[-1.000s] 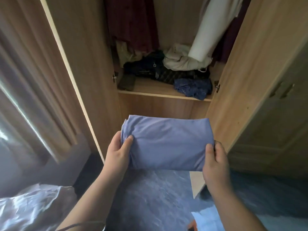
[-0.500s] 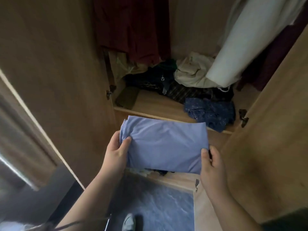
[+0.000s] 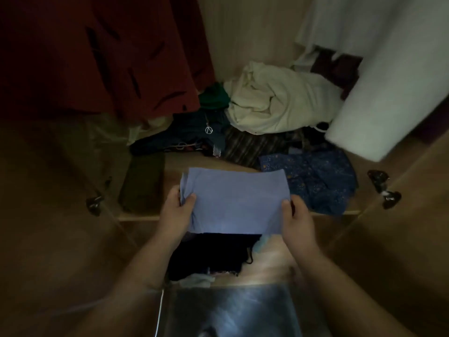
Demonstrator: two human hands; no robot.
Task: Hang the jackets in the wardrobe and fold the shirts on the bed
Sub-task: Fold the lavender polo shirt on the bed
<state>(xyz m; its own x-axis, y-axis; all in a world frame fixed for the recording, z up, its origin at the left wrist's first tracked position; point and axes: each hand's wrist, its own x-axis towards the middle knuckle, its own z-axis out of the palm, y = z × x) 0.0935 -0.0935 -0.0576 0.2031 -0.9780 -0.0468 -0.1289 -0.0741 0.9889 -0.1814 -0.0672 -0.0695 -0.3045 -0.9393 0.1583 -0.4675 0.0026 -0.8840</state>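
A folded lavender-blue shirt (image 3: 235,200) is held flat between both hands in front of the open wardrobe, its far edge over the front of the wooden shelf (image 3: 175,164). My left hand (image 3: 178,210) pinches its left edge, thumb on top. My right hand (image 3: 295,215) grips its right edge. A dark red garment (image 3: 102,54) hangs at the upper left inside the wardrobe and a white garment (image 3: 388,74) hangs at the upper right.
The shelf holds a cream bundle (image 3: 274,103), dark teal clothes (image 3: 194,132), a striped piece (image 3: 252,144), a blue patterned cloth (image 3: 320,181) and an olive folded item (image 3: 143,183). Black clothing (image 3: 213,254) lies on the lower level. Door hinges (image 3: 384,188) flank the opening.
The view has moved closer and deeper into the wardrobe, which is now darker. Both hands have carried the folded shirt forward, up to the shelf's front edge.
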